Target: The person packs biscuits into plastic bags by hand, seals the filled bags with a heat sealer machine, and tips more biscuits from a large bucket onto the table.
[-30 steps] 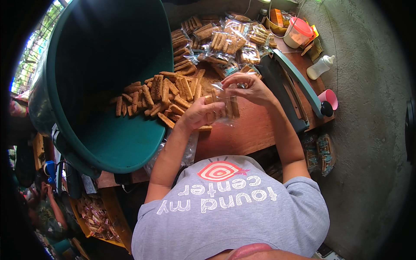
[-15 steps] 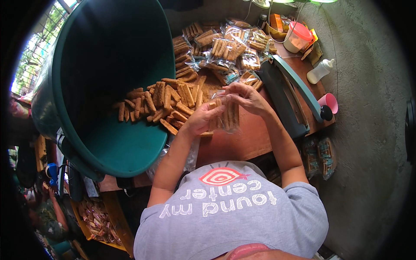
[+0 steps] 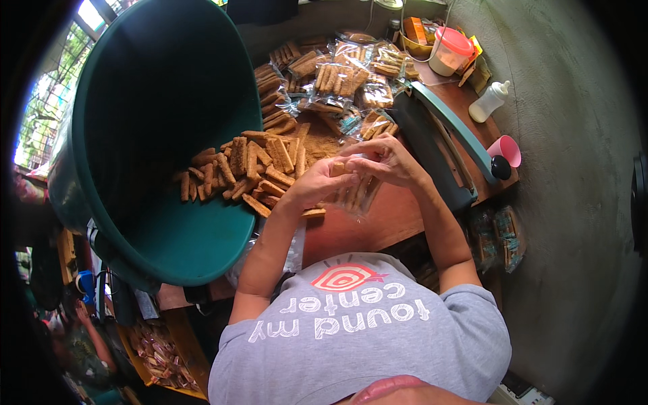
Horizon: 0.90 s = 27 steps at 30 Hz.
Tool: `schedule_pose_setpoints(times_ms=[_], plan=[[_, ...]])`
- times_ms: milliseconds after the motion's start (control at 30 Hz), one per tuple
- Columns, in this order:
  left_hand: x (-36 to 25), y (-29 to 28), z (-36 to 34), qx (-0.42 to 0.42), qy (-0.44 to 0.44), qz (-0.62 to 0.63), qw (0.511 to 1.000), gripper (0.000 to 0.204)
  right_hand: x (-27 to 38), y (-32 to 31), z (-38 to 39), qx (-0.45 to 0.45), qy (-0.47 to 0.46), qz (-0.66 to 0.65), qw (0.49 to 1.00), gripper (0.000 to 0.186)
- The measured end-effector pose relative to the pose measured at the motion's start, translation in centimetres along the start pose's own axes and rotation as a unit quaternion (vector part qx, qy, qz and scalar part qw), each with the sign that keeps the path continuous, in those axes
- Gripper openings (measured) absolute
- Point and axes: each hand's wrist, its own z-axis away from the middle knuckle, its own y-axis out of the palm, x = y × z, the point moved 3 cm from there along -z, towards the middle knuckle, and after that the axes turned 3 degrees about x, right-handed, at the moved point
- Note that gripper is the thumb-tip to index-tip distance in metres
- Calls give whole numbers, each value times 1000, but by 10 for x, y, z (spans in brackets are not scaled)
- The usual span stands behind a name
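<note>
Both hands meet over the table, closed on a clear plastic bag of brown biscuit sticks (image 3: 358, 197). My left hand (image 3: 317, 185) grips the bag's upper left side, thumb pointing right. My right hand (image 3: 391, 162) pinches the bag's top edge; the fingertips are partly hidden behind the thumb. The bag hangs tilted, with several sticks inside. Just left of my hands, loose biscuit sticks (image 3: 253, 158) spill out of a big green tub (image 3: 189, 253) lying on its side. Beyond my hands lies a heap of filled bags (image 3: 341, 77).
A long-armed sealer (image 3: 442, 152) stands right of my hands. Further right are a pink cup (image 3: 506, 151), a white bottle (image 3: 489, 101) and a red-lidded container (image 3: 451, 50). More filled bags (image 3: 506, 236) hang below the table's right edge. A yellow crate (image 3: 182, 351) of small packs sits lower left.
My hands have drawn together at the bag's top, and my left hand now covers more of it. The bag's lower end has tilted. The whole view has shifted slightly.
</note>
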Motion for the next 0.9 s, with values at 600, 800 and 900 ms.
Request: schedule_pose_setpoints(times_ms=[600,800,900], plan=[[34,25,-35,64,30,397,915,101,17,-40,57,-117,146,-200,962,30],[37,33,-51,46,39,212,975,67,10,-41,73,-154,144,-131,969,32],[35,37,-62,51,4,251,967,60,33,-51,78,-184,127,-52,973,32]])
